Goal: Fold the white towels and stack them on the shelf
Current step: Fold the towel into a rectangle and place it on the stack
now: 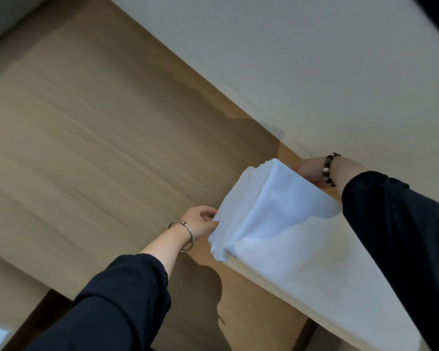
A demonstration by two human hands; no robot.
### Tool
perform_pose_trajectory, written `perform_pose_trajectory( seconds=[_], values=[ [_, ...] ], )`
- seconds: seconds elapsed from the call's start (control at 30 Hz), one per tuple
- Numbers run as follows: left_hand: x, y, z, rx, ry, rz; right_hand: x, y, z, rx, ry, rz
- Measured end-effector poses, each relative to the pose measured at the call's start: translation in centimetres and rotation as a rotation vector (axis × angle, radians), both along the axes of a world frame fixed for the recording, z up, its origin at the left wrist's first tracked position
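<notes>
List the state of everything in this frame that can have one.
Stack of folded white towels: folded, lying on the shelf's edge, a hand at each end.
White shelf board: bears the stack.
Left hand: fingers curled on the stack's end.
Right hand: against the stack's other end, fingers hidden.

I see the folded white towels (271, 206) in a neat stack at the pale shelf's (314, 282) front edge.
</notes>
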State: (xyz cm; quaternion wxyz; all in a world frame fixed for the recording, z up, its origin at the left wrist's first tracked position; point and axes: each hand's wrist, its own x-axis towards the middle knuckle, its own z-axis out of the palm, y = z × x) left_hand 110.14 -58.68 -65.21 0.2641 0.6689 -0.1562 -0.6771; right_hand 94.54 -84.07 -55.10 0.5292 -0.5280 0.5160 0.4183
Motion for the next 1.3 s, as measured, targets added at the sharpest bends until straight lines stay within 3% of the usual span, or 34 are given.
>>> perform_pose_trajectory(
  seconds=[0.17, 0.43, 0.63, 0.87, 1.3],
  values=[
    [0.3, -0.5, -0.5, -0.004, -0.003, -0.039, -0.1, 0.6, 0.0, 0.012, 0.020, 0.029],
    [0.2, -3.9, -0.4, -0.065, 0.046, 0.032, -0.2, 0.9, -0.1, -0.128, -0.187, 0.226],
    [0.2, -7.1, -1.4, -0.086, 0.004, -0.025, 1.0, 0.6, -0.6, -0.166, -0.215, 0.535],
    [1.3, -8.6, -3.0, -0.077, 0.004, -0.209, 1.9, 0.1, -1.7, -0.199, -0.254, 0.581],
    [0.9, -8.4, -3.9, -0.154, 0.043, -0.174, 0.9, 0.3, -2.9, -0.164, -0.341, 0.465]
  ],
)
